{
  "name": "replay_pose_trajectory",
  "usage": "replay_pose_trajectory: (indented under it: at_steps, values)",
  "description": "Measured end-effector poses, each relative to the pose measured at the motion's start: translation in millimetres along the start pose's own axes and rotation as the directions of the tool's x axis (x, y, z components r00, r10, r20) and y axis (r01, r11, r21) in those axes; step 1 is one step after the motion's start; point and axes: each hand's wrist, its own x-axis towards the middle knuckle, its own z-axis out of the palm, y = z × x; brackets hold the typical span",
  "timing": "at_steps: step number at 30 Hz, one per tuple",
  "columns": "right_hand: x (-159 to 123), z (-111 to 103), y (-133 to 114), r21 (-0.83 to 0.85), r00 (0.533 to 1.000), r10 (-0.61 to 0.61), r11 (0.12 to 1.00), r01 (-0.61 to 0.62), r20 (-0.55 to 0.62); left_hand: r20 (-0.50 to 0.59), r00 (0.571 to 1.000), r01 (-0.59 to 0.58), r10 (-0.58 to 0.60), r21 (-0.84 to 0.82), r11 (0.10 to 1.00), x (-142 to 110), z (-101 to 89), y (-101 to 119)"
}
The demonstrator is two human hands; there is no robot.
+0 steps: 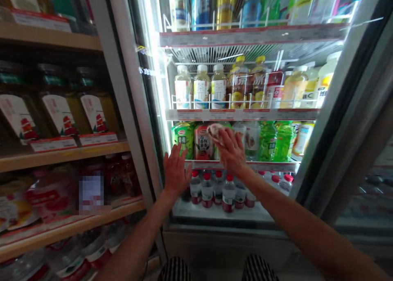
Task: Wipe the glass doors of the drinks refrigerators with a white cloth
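Observation:
My right hand [231, 148] presses a crumpled pale cloth [215, 131] against the glass door [211, 58] of a lit drinks cooler. The hand and cloth cover part of the bottles on the shelf behind the glass. To the left, my left hand [177, 168] is spread with its fingers up, near or on the glass by the door's left edge. Its palm is turned away, and it holds nothing. Behind the hands show a green bottle [183, 138] and a dark red-labelled bottle [203, 144].
Inside the cooler, several shelves carry bottles and cans; small red-capped bottles [229, 195] stand at the bottom. Left of the cooler's metal frame [123, 68], a wooden rack [61, 154] holds large juice bottles [57, 101]. A dark door frame [334, 121] rises on the right.

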Motion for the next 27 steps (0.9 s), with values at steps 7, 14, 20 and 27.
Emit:
replay_pose_trajectory:
  at_steps: [7, 14, 20, 27]
  values:
    - [-47.4, -12.1, 9.6, 0.023, 0.981, -0.17, 0.985, 0.169, 0.089, -0.005, 0.997, -0.071, 0.071, -0.055, 0.996, 20.9, 10.8, 27.5]
    - [-62.1, -19.3, 23.4, -0.018, 1.0, -0.004, 1.0, 0.004, 0.016, -0.059, 0.991, -0.122, 0.116, -0.114, 0.986, 33.4, 22.6, 53.3]
    - [-53.1, -22.7, 38.9, -0.054, 0.999, -0.034, 0.998, 0.035, 0.02, -0.05, 0.989, -0.144, 0.139, -0.122, 0.982, 38.1, 29.8, 61.7]
    - [-53.5, -27.6, 43.7, -0.069, 0.998, 0.03, 0.997, -0.033, -0.049, -0.033, 0.991, -0.132, 0.129, -0.133, 0.982, 46.3, 32.3, 75.2]
